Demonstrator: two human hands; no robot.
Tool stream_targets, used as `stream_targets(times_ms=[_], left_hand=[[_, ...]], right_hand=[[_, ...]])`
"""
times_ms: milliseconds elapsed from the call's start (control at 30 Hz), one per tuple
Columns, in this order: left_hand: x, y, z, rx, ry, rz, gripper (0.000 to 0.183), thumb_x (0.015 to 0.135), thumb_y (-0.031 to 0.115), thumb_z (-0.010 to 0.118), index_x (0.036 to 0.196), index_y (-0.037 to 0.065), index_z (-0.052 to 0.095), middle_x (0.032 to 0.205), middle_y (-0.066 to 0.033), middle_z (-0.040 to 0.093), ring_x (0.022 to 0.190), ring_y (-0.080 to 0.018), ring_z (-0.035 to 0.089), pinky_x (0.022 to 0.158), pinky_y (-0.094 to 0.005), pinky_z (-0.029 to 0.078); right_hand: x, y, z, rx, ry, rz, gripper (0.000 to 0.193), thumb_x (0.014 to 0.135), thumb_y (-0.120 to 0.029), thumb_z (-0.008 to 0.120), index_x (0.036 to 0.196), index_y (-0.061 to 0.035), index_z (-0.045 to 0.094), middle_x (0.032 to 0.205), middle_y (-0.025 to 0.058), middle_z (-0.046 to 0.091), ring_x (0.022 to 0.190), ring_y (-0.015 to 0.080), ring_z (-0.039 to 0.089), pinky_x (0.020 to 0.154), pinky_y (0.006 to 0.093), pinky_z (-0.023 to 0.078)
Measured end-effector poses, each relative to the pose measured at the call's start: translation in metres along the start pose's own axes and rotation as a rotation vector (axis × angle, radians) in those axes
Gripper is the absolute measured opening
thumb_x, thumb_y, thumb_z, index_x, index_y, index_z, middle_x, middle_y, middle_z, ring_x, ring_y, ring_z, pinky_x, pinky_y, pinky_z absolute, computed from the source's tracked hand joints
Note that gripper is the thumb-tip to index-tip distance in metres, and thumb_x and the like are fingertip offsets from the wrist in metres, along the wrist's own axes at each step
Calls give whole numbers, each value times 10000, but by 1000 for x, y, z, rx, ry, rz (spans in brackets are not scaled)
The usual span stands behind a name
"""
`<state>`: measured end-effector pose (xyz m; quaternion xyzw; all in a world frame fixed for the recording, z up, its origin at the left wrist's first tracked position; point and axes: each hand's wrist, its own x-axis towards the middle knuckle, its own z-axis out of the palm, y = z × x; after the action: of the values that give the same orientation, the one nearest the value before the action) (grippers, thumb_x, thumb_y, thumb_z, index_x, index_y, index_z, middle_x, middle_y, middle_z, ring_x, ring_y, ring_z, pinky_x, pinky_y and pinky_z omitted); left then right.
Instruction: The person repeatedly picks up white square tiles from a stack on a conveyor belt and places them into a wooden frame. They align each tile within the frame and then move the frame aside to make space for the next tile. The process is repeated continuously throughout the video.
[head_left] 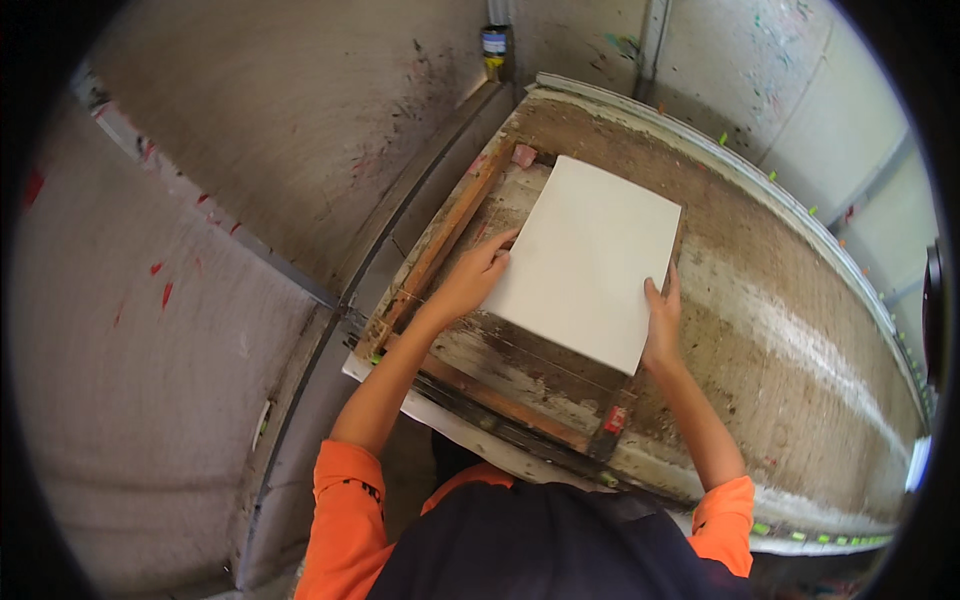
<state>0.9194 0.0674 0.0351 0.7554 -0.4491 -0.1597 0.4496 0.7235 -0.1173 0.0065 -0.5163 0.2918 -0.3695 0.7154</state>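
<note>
A white rectangular sheet or thin stack (590, 265), smooth and blank, is held level by its two side edges; whether it is paper or board I cannot tell. My left hand (476, 278) grips its left edge, with the fingertips partly hidden. At the right edge, my right hand (662, 322) has its thumb on top and its fingers along the side. Beneath the sheet is a wooden frame (463, 230) on a stained table, and the sheet covers much of the frame's inside.
The table (800, 330) has a worn brown top with a whitish streak and small green tabs along its edge. A small red piece (614, 418) marks the frame's near right corner. Paint-spattered panels (270, 120) stand around, and a tin (494, 45) sits at the far corner.
</note>
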Motion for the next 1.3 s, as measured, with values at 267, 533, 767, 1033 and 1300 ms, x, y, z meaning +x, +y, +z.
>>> stream_targets(times_ms=[267, 533, 767, 1033, 1300], left_hand=[[45, -86, -26, 204, -230, 229, 347, 886, 128, 487, 1218, 28, 490, 1151, -161, 537, 1031, -272, 522, 893, -342, 391], [43, -149, -26, 499, -181, 440, 290, 869, 138, 515, 1113, -13, 558, 1169, -144, 517, 1176, -306, 410, 998, -401, 333], [34, -157, -8, 647, -21, 434, 325, 868, 202, 503, 1016, -74, 588, 1150, -162, 508, 1250, -293, 319, 1068, -491, 195], [34, -156, -7, 715, -44, 428, 262, 863, 191, 514, 945, -32, 624, 1142, -141, 504, 1252, -288, 315, 1074, -500, 182], [33, -153, -8, 676, -96, 440, 263, 828, 204, 572, 927, -32, 634, 1156, -143, 501, 1261, -292, 304, 1078, -491, 185]], right_hand=[[3, 44, 25, -197, 168, 60, 597, 889, -90, 518, 1405, -30, 223, 1257, 176, 475, 1052, 188, 525, 898, 308, 415], [-7, 88, 23, -352, 250, 72, 616, 870, -98, 542, 1403, -22, 242, 1170, 180, 548, 931, 176, 586, 811, 285, 465], [-2, 95, 43, -380, 237, 158, 602, 858, -100, 550, 1389, -19, 280, 1242, 185, 499, 993, 183, 568, 852, 293, 454], [-5, 109, 43, -333, 185, 125, 594, 864, -104, 557, 1395, -54, 293, 1233, 138, 520, 959, 129, 563, 813, 257, 461], [-2, 118, 49, -345, 186, 72, 597, 852, -74, 553, 1379, 6, 283, 1333, 175, 427, 1133, 188, 492, 929, 286, 403]])
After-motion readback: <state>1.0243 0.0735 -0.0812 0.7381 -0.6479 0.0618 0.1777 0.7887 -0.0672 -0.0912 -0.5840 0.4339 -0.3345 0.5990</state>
